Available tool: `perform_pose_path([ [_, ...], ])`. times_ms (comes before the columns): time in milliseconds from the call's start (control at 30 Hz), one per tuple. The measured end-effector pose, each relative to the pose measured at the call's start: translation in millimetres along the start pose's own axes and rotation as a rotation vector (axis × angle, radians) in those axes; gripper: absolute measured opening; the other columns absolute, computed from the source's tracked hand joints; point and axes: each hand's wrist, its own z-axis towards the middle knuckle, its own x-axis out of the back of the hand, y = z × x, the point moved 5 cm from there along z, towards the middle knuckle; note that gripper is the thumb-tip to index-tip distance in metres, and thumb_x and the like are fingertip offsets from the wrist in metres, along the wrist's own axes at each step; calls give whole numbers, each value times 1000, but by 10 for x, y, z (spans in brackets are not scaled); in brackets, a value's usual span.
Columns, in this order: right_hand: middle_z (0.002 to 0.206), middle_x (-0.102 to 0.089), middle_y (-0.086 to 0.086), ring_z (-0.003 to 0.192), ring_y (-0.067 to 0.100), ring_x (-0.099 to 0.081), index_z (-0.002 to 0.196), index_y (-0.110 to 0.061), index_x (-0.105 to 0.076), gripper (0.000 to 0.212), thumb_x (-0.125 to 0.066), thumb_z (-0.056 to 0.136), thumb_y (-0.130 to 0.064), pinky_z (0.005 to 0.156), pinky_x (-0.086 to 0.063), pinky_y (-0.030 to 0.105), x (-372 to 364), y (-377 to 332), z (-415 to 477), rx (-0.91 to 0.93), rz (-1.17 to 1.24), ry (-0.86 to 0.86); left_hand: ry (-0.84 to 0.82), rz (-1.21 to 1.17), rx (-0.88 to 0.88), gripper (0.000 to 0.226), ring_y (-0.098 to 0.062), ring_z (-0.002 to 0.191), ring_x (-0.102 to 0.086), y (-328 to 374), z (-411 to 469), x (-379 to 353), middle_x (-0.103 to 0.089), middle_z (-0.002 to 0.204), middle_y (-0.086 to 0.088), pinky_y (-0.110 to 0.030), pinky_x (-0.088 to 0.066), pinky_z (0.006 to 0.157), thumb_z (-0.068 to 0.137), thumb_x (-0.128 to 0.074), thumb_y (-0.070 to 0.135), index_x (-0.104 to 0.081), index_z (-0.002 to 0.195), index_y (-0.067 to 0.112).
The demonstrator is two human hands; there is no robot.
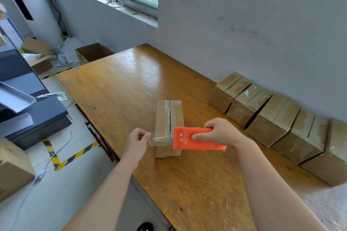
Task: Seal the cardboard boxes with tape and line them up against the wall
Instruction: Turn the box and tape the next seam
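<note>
A small cardboard box (169,116) stands on the wooden table (122,84), with clear tape along its top seam. My right hand (219,132) grips an orange tape dispenser (197,139) just above the box's near end. My left hand (138,141) pinches the free end of the clear tape (159,139), which is stretched between my two hands in front of the box. Several taped boxes (272,118) stand in a row against the wall on the right.
An open cardboard box (93,52) sits on the floor past the table's far end. Another open box (37,56) and white wrapping lie further left. Dark equipment (33,114) and a carton (13,167) stand on the floor left, near yellow-black floor tape.
</note>
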Motion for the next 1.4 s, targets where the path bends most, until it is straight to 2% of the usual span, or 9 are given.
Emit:
perform_pose_path([
  [400, 83, -65, -7, 82, 13, -61, 75, -26, -60, 45, -68, 73, -70, 63, -42, 25, -73, 157, 106, -74, 15, -42, -50, 4, 39, 15, -15, 58, -52, -114, 44, -110, -62, 65, -1, -31, -44, 56, 96, -59, 18, -59, 84, 11],
  [633, 86, -65, -7, 83, 13, -61, 76, -26, -61, 45, -67, 74, -71, 66, -42, 25, -111, 164, 171, -107, 4, -73, -181, -132, 206, 17, -15, 61, -51, -229, 52, -170, -60, 71, -5, -26, -40, 53, 100, -52, 21, -57, 90, 9],
  [733, 88, -66, -8, 86, 14, -62, 78, -27, -61, 45, -67, 74, -72, 69, -43, 26, -128, 146, 204, -112, -1, -82, -191, -40, 249, 18, -15, 66, -51, -231, 77, -171, -60, 77, -4, -26, -39, 55, 102, -47, 26, -55, 95, 12],
  [867, 91, -66, -8, 88, 13, -62, 82, -28, -63, 47, -66, 73, -73, 74, -48, 28, -106, 140, 231, -118, -25, -75, -190, 371, 271, 17, -18, 90, -54, -350, 63, -147, -57, 110, -6, -28, -45, 70, 102, -45, 22, -49, 116, 13],
  [967, 92, -67, -8, 89, 13, -62, 83, -28, -64, 47, -66, 72, -73, 73, -47, 27, -113, 164, 225, -125, -15, -64, 207, 402, -78, 18, -16, 97, -50, -47, -56, -80, -52, 114, -5, -30, -44, 81, 101, -43, 15, -51, 115, 9],
  [1067, 91, -66, -8, 87, 13, -62, 84, -27, -65, 45, -66, 75, -71, 68, -43, 25, -136, 151, 203, -122, 18, -66, 241, 427, -315, 30, -10, 105, -44, 266, -208, -289, -51, 120, -2, -25, -40, 87, 102, -41, 21, -49, 129, 9],
  [1167, 91, -67, -7, 87, 13, -63, 88, -25, -67, 49, -64, 75, -73, 70, -46, 25, -176, 116, 212, -107, 30, -61, 54, 426, -30, 63, -24, 140, -31, 166, -124, -506, -29, 156, -9, -42, -32, 110, 103, -31, 43, -13, 155, 11],
  [1233, 92, -68, -6, 87, 13, -64, 91, -23, -68, 53, -63, 75, -74, 73, -49, 26, -210, 81, 225, -97, 40, -57, -8, 373, 106, 71, -29, 145, -25, 82, -31, -545, -19, 160, -10, -47, -29, 113, 102, -28, 49, -1, 156, 12],
  [1400, 91, -68, -7, 84, 11, -64, 94, -22, -68, 54, -58, 79, -74, 65, -46, 21, -286, -55, 239, -70, 51, -46, -2, 490, 23, 71, -31, 134, -43, 31, 281, -403, -40, 149, -13, -52, -40, 106, 98, -30, 57, -19, 153, 14],
])
